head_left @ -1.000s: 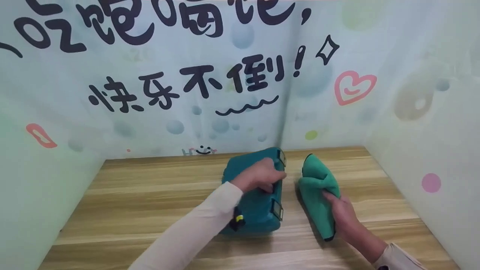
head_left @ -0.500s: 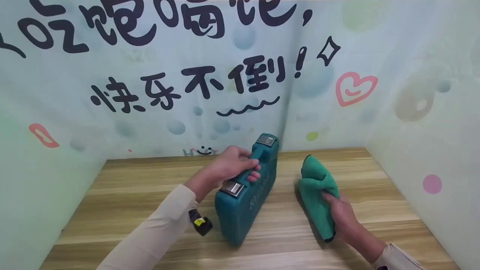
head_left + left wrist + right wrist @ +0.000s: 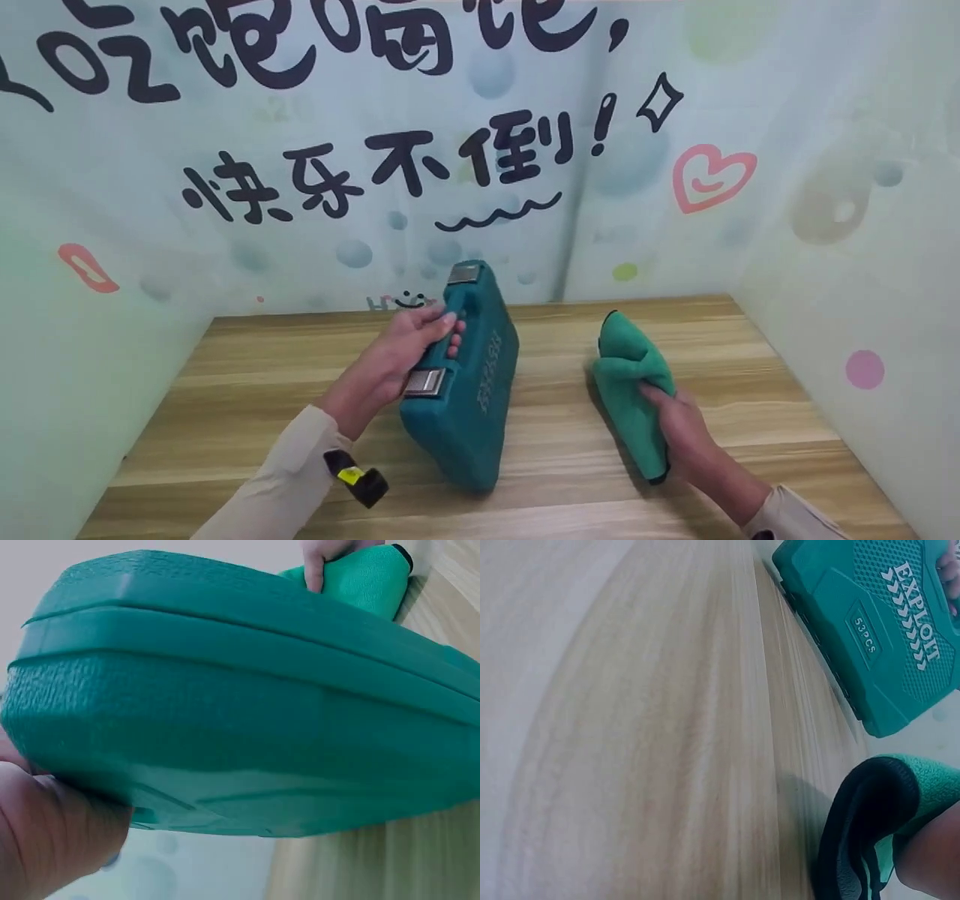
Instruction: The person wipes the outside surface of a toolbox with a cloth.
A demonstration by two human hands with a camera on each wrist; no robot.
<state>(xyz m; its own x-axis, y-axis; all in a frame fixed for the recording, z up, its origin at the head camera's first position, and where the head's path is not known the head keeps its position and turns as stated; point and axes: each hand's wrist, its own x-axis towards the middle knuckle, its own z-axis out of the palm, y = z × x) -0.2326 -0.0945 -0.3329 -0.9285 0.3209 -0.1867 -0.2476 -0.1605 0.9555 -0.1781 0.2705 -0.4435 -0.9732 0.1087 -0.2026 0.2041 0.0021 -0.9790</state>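
My left hand [image 3: 405,341] grips the handle of a teal plastic tool case [image 3: 469,405], which stands tilted on edge with its two metal latches facing up. In the right wrist view the case [image 3: 877,637] shows the raised words EXPLOIT and 53PCS. Its broad textured side [image 3: 225,712] fills the left wrist view, with the thumb at the lower left. To the right, my right hand [image 3: 686,427] holds a folded green cloth [image 3: 630,397] with dark edging, thumb on top. The cloth's dark-trimmed fold [image 3: 866,817] shows close up in the right wrist view.
Both hands work over a wood-grain table [image 3: 285,390]. Behind it hangs a pale printed backdrop [image 3: 337,247] with dark lettering, and pale walls [image 3: 847,300] rise at both sides. A black strap with a yellow mark [image 3: 356,476] sits at the left wrist.
The left hand has raised the case from lying flat to standing on edge, then moved it leftward with the latches turned up. The right hand and cloth have hardly moved.
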